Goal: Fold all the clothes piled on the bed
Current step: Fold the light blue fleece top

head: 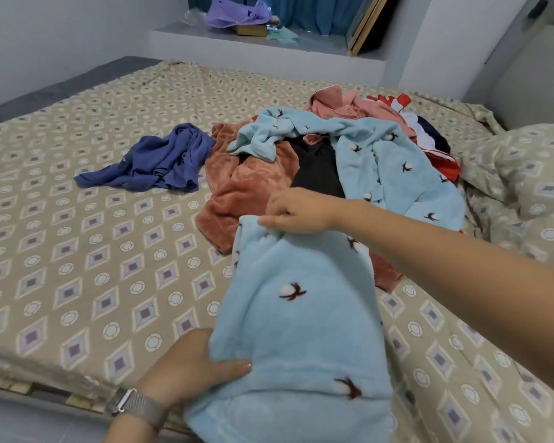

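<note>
**Fleece pajama piece in both hands, pile behind it**

Bed (87, 251) wears a tan diamond-print sheet. On it sits a heap of clothes (349, 155): fuzzy blue, rust velour, pink, black, red. One crumpled navy garment (160, 161) lies apart. The light-blue fleece garment (301, 314), cotton-boll print, lies at the near edge. Right hand (296, 212) pinches its far edge, left hand (192, 369) grips its side. One metal-mesh watch (135, 404).

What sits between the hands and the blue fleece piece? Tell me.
Nothing visible. The left hand grips the fleece piece's near edge and the right hand pinches its far edge.
</note>
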Demonstrator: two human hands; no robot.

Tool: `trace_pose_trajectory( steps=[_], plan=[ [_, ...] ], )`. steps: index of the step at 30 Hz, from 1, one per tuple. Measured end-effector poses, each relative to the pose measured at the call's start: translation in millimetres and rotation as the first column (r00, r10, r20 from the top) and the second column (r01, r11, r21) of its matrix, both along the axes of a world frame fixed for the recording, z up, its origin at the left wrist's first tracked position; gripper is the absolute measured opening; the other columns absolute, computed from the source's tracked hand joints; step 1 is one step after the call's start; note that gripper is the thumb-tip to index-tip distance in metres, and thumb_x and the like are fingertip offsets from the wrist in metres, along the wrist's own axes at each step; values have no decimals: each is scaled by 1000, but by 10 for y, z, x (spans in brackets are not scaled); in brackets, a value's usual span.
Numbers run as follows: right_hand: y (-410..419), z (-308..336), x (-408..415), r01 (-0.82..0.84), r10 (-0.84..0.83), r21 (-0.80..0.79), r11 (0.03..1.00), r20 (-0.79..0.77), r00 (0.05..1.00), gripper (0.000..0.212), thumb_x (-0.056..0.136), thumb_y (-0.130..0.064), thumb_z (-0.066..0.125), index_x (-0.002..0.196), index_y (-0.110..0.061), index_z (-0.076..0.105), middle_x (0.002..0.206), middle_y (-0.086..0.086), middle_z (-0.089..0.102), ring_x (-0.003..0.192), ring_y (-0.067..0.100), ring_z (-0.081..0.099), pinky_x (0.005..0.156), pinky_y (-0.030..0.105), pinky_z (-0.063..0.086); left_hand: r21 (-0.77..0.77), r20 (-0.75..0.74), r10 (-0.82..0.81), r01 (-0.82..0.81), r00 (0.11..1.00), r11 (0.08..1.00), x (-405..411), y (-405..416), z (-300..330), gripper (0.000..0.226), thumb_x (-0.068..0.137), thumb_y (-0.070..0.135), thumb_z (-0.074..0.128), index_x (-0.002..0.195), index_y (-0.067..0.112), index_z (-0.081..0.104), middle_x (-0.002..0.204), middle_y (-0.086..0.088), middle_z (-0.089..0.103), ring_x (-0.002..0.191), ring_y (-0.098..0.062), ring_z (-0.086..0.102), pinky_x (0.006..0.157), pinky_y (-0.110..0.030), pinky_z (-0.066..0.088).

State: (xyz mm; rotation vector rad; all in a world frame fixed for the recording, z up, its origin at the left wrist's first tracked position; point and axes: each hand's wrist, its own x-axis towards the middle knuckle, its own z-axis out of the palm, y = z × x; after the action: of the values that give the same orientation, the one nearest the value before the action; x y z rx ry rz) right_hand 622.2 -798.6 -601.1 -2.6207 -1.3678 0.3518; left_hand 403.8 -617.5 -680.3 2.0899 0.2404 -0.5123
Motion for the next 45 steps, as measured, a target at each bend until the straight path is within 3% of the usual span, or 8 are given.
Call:
trace_pose_trajectory(
  steps=[6, 17, 22, 28, 34, 38, 41, 45],
  plan=[
    [212, -16, 125, -201, 201, -62, 978, 0, 980, 34, 89, -1, 61, 117, -20, 70, 121, 3, 60, 107, 14, 50, 88, 20, 35, 245, 797, -145, -94, 587, 965, -103, -428, 102, 78, 56, 68, 74, 126, 41, 50, 135, 9, 41, 134, -15, 34, 110, -35, 28],
    [-8, -63, 371, -34, 61, -366, 930, 63, 996, 27, 96, -9, 51, 117, -17, 65, 102, -4, 59, 102, 22, 50, 82, 32, 44, 340, 857, -352, 101, 376, 935, 69, -549, -19, 32, 77, 5, 49, 94, 26, 65, 90, 13, 65, 87, -10, 60, 104, -35, 37],
    [-62, -60, 462, 213, -142, -193, 958, 327, 934, 19, 92, -7, 46, 99, -22, 55, 94, -1, 46, 99, 21, 38, 69, 33, 36, 57, 811, -283, 412, 512, 910, -121, -252, 73, 30, 76, 3, 55, 90, 27, 66, 92, 17, 65, 86, -4, 63, 80, -21, 48],
    [156, -479, 306, 289, -292, 55, 956, 49, 955, 13, 97, -19, 53, 107, -19, 60, 102, -4, 53, 98, 12, 45, 83, 37, 42, 81, 417, -420, 427, 806, 900, -124, -11, -62, 23, 69, 21, 53, 77, 38, 65, 90, 20, 67, 87, 4, 63, 78, -15, 46],
    [-334, -352, -363, 407, -476, 567, 716, -29, 879, 40, 94, -37, 57, 130, -20, 56, 131, -2, 56, 124, 16, 48, 107, 38, 37, -227, 360, 13, 74, 933, 971, -64, -242, 76, 40, 72, 59, 50, 79, 25, 68, 78, 5, 67, 76, -9, 61, 79, -32, 49],
    [-691, -491, -1272, 585, -585, 376, 718, -128, 801, 84, 69, -84, 45, 142, -43, 38, 156, -8, 27, 145, 16, 19, 119, 42, 17, 182, 544, 331, -494, 771, 850, 31, -459, 1, 52, 69, 69, 59, 105, 30, 59, 103, 5, 58, 97, -15, 54, 90, -37, 46],
    [-705, -769, -1627, 651, -633, 123, 749, -153, 758, 112, 47, -103, 28, 144, -60, -7, 157, -18, -27, 143, 15, -32, 119, 53, -1, 194, 351, 374, -458, 858, 867, 58, -599, -45, 62, 72, 70, 60, 110, 23, 51, 111, -4, 61, 107, -27, 58, 86, -39, 48],
    [-810, -953, -1539, 741, -712, 44, 670, -242, 659, 119, 42, -102, 30, 140, -58, -22, 159, -8, -26, 146, 21, -26, 118, 58, 7, 434, 270, 258, -356, 928, 828, 60, -765, -152, 58, 84, 70, 43, 102, 15, 45, 104, -13, 66, 98, -35, 63, 75, -38, 49]
  ],
)
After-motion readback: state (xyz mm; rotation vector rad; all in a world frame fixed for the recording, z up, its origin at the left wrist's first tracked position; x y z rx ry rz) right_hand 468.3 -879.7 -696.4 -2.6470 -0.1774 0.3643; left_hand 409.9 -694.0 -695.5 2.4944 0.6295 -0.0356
